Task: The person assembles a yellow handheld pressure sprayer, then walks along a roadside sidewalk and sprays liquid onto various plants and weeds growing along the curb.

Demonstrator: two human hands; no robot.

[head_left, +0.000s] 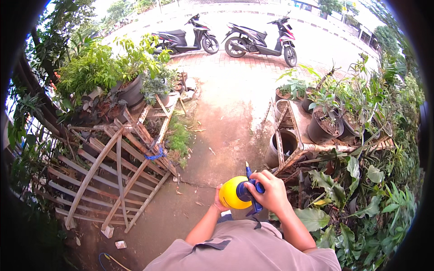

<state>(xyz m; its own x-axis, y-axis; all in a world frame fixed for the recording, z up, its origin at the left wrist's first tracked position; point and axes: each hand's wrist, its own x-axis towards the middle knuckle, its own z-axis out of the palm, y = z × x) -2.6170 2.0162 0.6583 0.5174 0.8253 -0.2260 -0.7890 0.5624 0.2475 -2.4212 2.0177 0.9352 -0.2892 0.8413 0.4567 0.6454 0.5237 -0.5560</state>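
Note:
Close in front of my body I hold a pump spray bottle with a round yellow tank (230,193) and a dark blue top (244,192). My left hand (219,198) wraps the left side of the yellow tank, its fingers mostly hidden behind it. Around the blue pump handle at the top, my right hand (270,189) is closed. The spray nozzle (247,166) points away from me. A blue trigger lever (256,208) sticks out on the near side, below my right hand.
A wooden slatted gate (120,180) leans at the left, tied with blue rope (156,154). On the right, a rusty metal rack (289,158) carries potted plants (325,124). A concrete path (221,131) runs ahead towards two parked scooters (260,41). Broad-leaved plants (330,189) crowd the near right.

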